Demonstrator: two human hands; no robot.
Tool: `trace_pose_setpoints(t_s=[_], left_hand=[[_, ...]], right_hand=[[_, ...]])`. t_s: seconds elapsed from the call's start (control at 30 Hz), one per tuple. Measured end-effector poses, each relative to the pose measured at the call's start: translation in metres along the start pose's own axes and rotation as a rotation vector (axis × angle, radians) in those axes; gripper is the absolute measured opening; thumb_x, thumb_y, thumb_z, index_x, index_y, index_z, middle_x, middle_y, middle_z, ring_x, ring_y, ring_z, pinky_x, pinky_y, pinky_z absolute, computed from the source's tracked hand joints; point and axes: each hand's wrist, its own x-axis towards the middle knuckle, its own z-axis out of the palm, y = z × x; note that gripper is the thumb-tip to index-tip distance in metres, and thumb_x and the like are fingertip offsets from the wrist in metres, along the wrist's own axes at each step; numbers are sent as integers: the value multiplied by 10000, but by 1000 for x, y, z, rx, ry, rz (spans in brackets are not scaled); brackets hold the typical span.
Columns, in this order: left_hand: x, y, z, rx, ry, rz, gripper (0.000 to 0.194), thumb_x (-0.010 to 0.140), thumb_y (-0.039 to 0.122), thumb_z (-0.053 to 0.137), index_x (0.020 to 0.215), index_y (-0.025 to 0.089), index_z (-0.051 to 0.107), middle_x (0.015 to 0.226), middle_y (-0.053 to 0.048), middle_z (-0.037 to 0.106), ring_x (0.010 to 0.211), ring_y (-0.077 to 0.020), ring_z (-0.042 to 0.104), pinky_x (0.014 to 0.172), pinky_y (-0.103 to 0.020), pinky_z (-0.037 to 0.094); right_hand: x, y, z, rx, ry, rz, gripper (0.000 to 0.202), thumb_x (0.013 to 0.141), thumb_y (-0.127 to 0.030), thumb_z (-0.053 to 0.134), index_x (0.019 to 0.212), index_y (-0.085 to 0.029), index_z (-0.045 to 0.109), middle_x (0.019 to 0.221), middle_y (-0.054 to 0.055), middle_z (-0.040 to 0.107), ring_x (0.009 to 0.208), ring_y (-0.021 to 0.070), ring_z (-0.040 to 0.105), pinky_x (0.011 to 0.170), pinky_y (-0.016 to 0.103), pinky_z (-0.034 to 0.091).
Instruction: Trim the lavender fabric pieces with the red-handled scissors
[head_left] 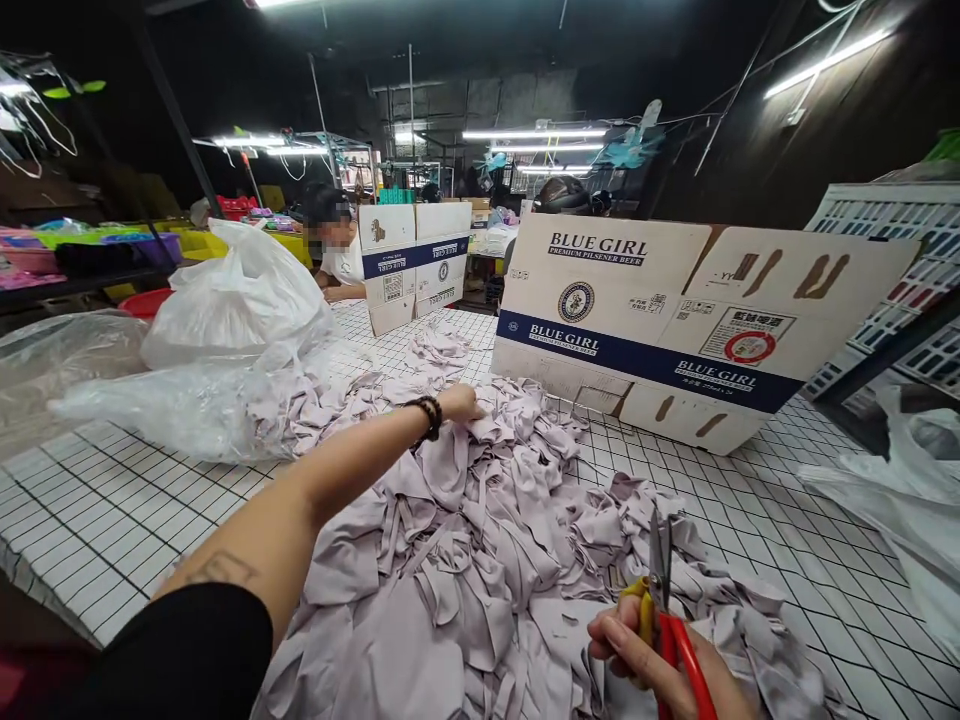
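A large heap of pale mauve cloth pieces point(480, 520) covers the middle of a table with a white and black grid cover point(142, 500). My left hand point(459, 403), with a dark bead bracelet at its wrist, reaches to the far part of the heap; its fingers are closed on the cloth there. Near the front right, my right hand point(645, 650) holds scissors point(679, 640) with red and yellow handles. Their blades point up and away, slightly apart, above the cloth.
Flattened printed cardboard point(652, 320) stands upright at the back right, and a smaller piece point(416, 262) farther left. Plastic bags point(232, 300) lie at the left, another bag point(892, 490) at the right. Behind the smaller cardboard sits a person point(341, 250). White crates point(885, 280) stand at the right.
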Motion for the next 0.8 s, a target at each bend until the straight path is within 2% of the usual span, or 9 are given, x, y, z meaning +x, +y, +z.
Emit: trace_pose_setpoints(t_s=[0.07,0.13,0.27,0.33,0.4,0.47,0.6,0.7,0.8], left_hand=[[-15,-10,6,-61,-66,-4,299,955,332,508,1144,122,605,1146,-59,613,990,-231,624,838,-388,536],[-28,-7,1,-130,-107,21,282,976,296,462,1025,77,633,977,-30,641,885,-185,639,789,-312,526],[-58,36,-21,-302,-149,131,159,920,231,559,810,118,579,619,36,559,560,-66,555,598,-196,476],[-77,63,-31,-468,-236,205,182,914,256,577,774,145,541,573,49,538,490,-63,527,536,-192,453],[-97,84,-39,-652,-328,245,219,920,270,572,744,155,511,539,57,510,443,-59,497,483,-177,409],[-113,94,-47,-783,-358,220,237,931,253,552,724,150,501,523,62,473,411,-45,449,450,-156,366],[-124,80,-56,-949,-252,66,170,920,178,547,758,127,541,568,44,495,440,-43,450,457,-140,381],[-121,50,-52,-947,-176,-92,108,880,158,589,782,126,559,613,25,553,489,-64,512,516,-170,462],[-118,11,-38,-859,-202,-244,103,851,147,619,764,107,580,637,-17,598,536,-109,566,573,-241,525]], right_hand=[[2,7,0,38,27,-14,373,668,-581,711,649,-219,622,696,46,684,698,243,649,655,324,512],[8,8,3,62,78,-53,345,666,-532,746,674,-209,626,691,40,683,700,233,642,675,326,507],[29,-15,29,297,237,-210,361,559,-424,850,723,-213,608,913,69,714,777,220,632,733,347,523],[40,-34,47,449,219,-294,409,521,-358,880,717,-226,546,1019,62,685,716,173,600,668,324,528],[47,-51,62,497,185,-328,460,491,-329,890,745,-244,516,932,14,665,618,125,545,579,276,501],[46,-63,71,512,138,-342,480,474,-325,891,757,-252,510,762,-37,616,561,107,498,530,246,461],[25,-64,69,503,19,-323,444,479,-355,892,689,-215,527,584,-68,516,523,98,457,506,229,405],[7,-53,59,489,-48,-268,433,525,-388,879,721,-199,543,607,-57,532,546,101,473,509,222,388],[0,-37,51,453,-85,-206,397,573,-396,858,752,-192,568,620,-51,544,552,101,477,511,218,374]])
